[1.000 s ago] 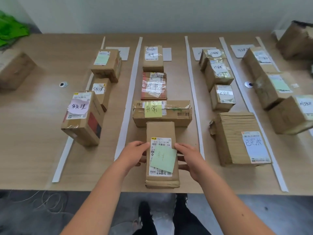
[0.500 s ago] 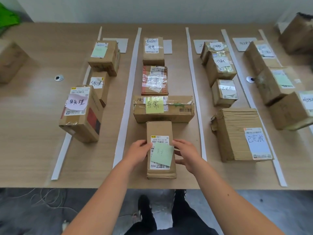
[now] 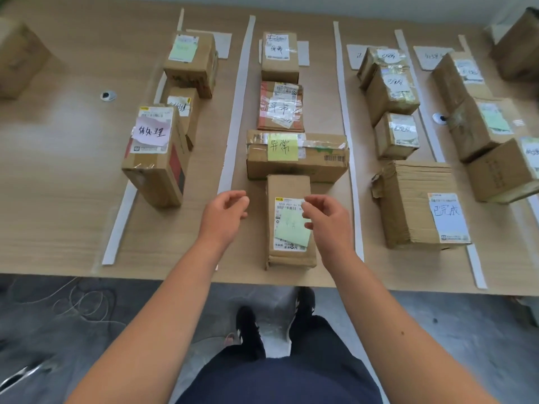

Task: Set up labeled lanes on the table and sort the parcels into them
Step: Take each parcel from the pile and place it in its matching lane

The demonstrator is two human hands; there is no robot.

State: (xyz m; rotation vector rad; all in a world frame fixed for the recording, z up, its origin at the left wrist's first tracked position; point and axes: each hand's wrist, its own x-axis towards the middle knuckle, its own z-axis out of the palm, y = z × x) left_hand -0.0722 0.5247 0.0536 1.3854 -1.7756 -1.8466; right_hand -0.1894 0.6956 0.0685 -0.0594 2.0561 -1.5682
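A long brown parcel (image 3: 288,185) lies flat on the wooden table (image 3: 58,205), close to the near edge. It is in the middle lane, between two white paper strips (image 3: 236,103). Its far end sits right up against a wide parcel (image 3: 297,167) that lies across the lane. A green note (image 3: 291,228) is stuck on the long parcel's white label.

The person's left hand (image 3: 226,217) hangs just beside the parcel, on its left, and does not touch it. Its fingers are loosely curled and it holds nothing. The right hand (image 3: 326,220) is over the right side of the parcel, partly over the label. Its fingers are loosely bent too, and it holds nothing. Whether its fingertips touch the label cannot be told.

The wide parcel has a yellow-green note (image 3: 283,147) on top. Behind it in the same lane are a red-taped parcel (image 3: 280,109) and a small box (image 3: 280,65). In the lane to the left stands a tall box (image 3: 157,176) with a pink note (image 3: 150,132). In the lane to the right lies a big ribbed cardboard parcel (image 3: 408,199) with a pale blue note (image 3: 446,212).
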